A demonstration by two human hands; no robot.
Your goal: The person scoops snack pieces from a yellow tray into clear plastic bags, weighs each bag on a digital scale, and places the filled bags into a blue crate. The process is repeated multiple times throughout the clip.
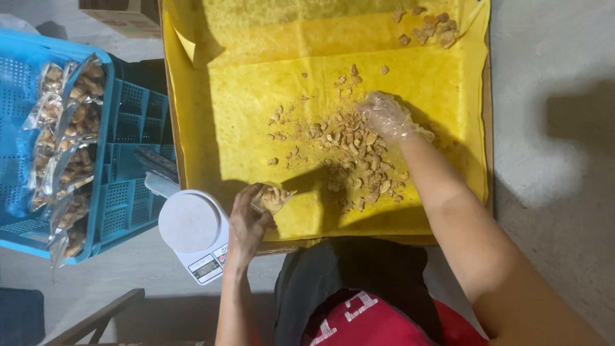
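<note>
Left hand point(246, 224) pinches a small bag point(272, 197) open-mouthed for filling; gloved right hand point(386, 115) cups loosely over the snack pile point(355, 157), gathering pieces.

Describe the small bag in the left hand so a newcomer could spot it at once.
Find the yellow sheet, then its near edge beside the round white scale. The left hand holds a small clear bag there, part filled with snack pieces; unlike the bags in the blue crate, it is open.

The left hand point(246, 224) is bare, fingers curled shut, held near the body. The right hand point(386, 115), in a thin clear glove, reaches farther out, arm extended, fingers bent downward.
</note>
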